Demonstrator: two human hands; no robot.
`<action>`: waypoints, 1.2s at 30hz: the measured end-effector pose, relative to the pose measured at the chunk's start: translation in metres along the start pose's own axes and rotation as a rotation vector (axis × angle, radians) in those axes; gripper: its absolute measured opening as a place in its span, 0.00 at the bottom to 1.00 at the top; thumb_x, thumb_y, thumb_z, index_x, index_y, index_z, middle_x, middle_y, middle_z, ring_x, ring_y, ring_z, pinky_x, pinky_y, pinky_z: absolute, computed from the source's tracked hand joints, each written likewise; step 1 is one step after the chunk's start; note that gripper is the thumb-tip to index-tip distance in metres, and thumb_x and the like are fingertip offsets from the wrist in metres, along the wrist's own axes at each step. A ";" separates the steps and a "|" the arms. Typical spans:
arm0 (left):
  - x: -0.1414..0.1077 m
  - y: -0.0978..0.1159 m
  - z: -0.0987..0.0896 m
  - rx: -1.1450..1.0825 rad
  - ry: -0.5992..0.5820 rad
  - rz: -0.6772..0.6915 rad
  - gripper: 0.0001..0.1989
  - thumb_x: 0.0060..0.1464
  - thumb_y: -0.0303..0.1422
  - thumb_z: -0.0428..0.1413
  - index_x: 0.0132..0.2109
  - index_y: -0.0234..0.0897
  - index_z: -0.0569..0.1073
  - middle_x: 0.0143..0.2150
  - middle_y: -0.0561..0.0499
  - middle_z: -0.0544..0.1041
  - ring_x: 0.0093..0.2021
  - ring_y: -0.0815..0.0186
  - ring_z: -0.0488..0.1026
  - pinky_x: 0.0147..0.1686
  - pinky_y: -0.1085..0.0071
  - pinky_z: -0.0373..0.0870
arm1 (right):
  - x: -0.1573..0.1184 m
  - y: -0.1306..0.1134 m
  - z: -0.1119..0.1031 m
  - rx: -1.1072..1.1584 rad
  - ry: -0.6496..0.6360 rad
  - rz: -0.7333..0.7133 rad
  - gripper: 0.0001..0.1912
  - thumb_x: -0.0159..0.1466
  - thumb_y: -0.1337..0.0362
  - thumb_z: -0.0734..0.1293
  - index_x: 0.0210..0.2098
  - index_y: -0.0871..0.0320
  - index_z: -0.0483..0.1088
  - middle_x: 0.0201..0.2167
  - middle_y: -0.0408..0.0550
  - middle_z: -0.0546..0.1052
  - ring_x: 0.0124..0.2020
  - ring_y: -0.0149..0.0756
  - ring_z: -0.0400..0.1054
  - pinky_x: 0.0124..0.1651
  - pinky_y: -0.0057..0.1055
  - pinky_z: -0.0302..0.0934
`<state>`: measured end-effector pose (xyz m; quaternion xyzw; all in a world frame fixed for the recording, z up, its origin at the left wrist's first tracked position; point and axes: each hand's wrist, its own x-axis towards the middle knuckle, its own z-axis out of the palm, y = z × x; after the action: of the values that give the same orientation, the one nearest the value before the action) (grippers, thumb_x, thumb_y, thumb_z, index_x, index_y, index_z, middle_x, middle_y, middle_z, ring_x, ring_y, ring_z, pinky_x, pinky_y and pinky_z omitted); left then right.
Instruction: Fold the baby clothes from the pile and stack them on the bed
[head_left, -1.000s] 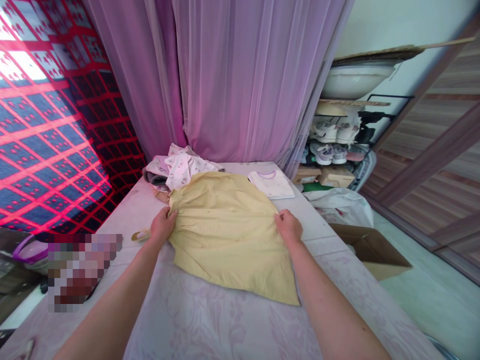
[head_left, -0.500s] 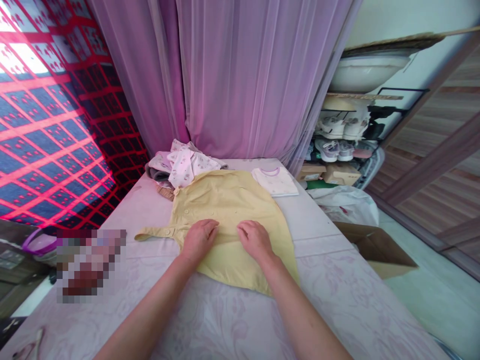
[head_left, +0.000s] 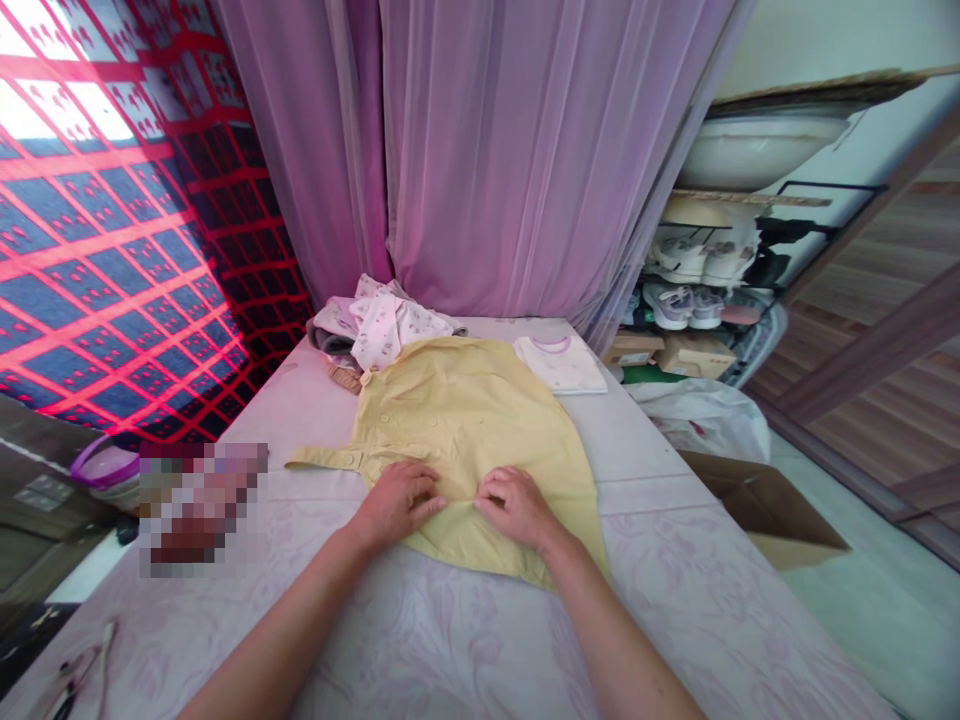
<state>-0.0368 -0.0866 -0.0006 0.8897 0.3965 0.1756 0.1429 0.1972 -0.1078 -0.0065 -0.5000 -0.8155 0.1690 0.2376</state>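
Note:
A yellow pinafore dress (head_left: pixel 480 400) lies spread on the bed (head_left: pixel 450 650), with buttons down its left part and one strap stretched out to the left. On its near part rests my left hand (head_left: pixel 401 503), thumb and fingers apart over the cloth. My right hand (head_left: pixel 517 505) is a short way to the right, its thumb and fingertips closed on the fabric. A small crease runs through the cloth between the two hands. The undersides of the fingers are hidden.
A folded white shirt (head_left: pixel 562 365) lies beyond the dress at right, and a heap of printed clothes (head_left: pixel 390 320) at back left. Purple curtains (head_left: pixel 510 150) hang behind. Off the right edge stand an open cardboard box (head_left: pixel 765 500) and a shoe rack (head_left: pixel 705 270). Cables (head_left: pixel 105 660) lie front left.
Both hands have come nearer to me over the dress. My right fingertips have closed on the cloth, and a crease shows between the hands. The view has shifted slightly left.

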 end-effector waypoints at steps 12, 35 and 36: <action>0.012 0.013 -0.027 0.088 -0.257 -0.125 0.18 0.60 0.44 0.47 0.32 0.38 0.74 0.30 0.50 0.75 0.32 0.65 0.71 0.31 0.72 0.62 | 0.002 -0.009 -0.018 -0.131 -0.142 0.168 0.16 0.65 0.59 0.58 0.29 0.54 0.75 0.31 0.44 0.76 0.33 0.31 0.69 0.35 0.26 0.55; 0.055 -0.018 0.015 0.307 -0.166 -0.484 0.26 0.63 0.46 0.40 0.65 0.49 0.56 0.70 0.48 0.49 0.68 0.51 0.46 0.59 0.38 0.42 | -0.009 0.080 -0.037 -0.459 -0.110 0.595 0.27 0.69 0.54 0.48 0.65 0.53 0.51 0.69 0.49 0.46 0.68 0.40 0.39 0.64 0.54 0.37; 0.054 -0.017 0.015 0.314 -0.163 -0.479 0.26 0.62 0.46 0.40 0.65 0.47 0.56 0.70 0.47 0.50 0.68 0.51 0.47 0.59 0.38 0.42 | -0.008 0.077 -0.037 -0.454 -0.105 0.595 0.27 0.68 0.54 0.49 0.65 0.53 0.51 0.68 0.50 0.48 0.68 0.40 0.40 0.64 0.55 0.37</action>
<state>-0.0083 -0.0361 -0.0098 0.7933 0.6045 0.0016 0.0724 0.2781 -0.0795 -0.0170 -0.7456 -0.6623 0.0711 0.0189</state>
